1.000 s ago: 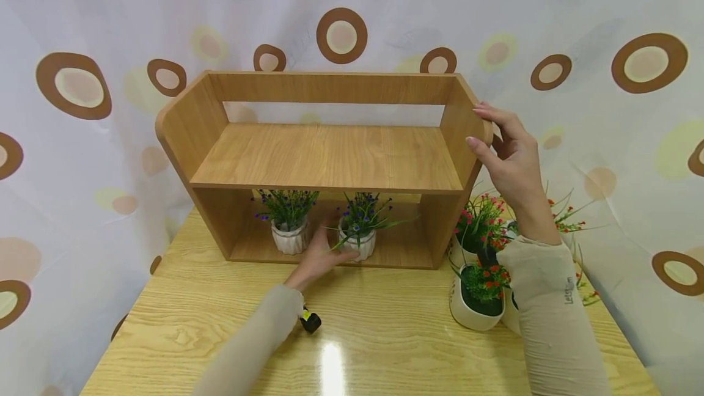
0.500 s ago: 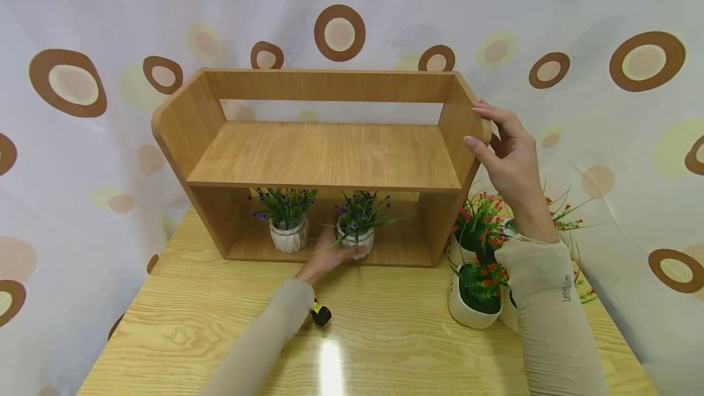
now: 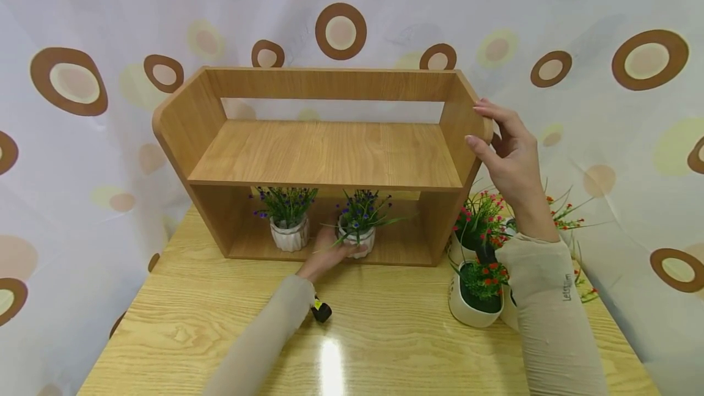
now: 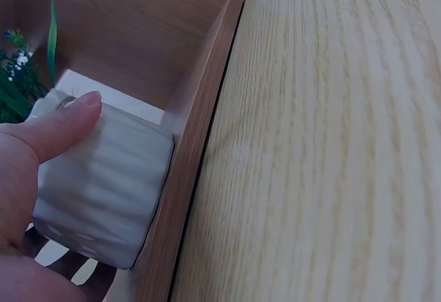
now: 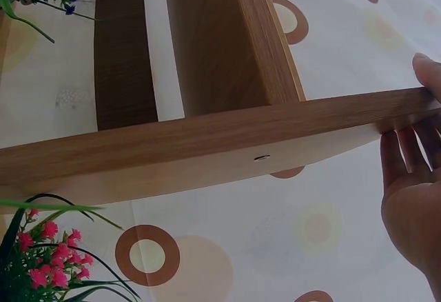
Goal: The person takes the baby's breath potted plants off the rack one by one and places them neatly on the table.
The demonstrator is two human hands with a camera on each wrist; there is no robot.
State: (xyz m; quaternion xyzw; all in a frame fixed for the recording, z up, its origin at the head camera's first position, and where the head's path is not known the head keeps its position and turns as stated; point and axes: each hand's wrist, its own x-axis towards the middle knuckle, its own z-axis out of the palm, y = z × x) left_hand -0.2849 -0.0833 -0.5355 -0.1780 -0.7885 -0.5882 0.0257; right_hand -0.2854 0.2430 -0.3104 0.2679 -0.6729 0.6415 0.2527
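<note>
A wooden two-tier shelf (image 3: 330, 154) stands on the table. On its lower tier are two white ribbed pots of purple flowers. My left hand (image 3: 323, 256) grips the right potted plant (image 3: 364, 240); in the left wrist view the thumb (image 4: 69, 126) lies across the front of the white pot (image 4: 114, 185) and the other fingers reach behind it. The left potted plant (image 3: 289, 234) stands beside that hand, untouched. My right hand (image 3: 514, 154) holds the rounded top edge of the shelf's right side panel (image 5: 227, 133), thumb on one face and fingers on the other.
Right of the shelf, several potted plants with red and pink flowers crowd together, a white pot (image 3: 475, 298) in front. Pink flowers (image 5: 58, 257) show beneath the panel in the right wrist view. A patterned curtain (image 3: 396, 11) hangs behind the light wooden table (image 3: 407, 335).
My left hand has moved slightly right and taken hold of the right pot. The pot has barely shifted. My right hand stays on the side panel.
</note>
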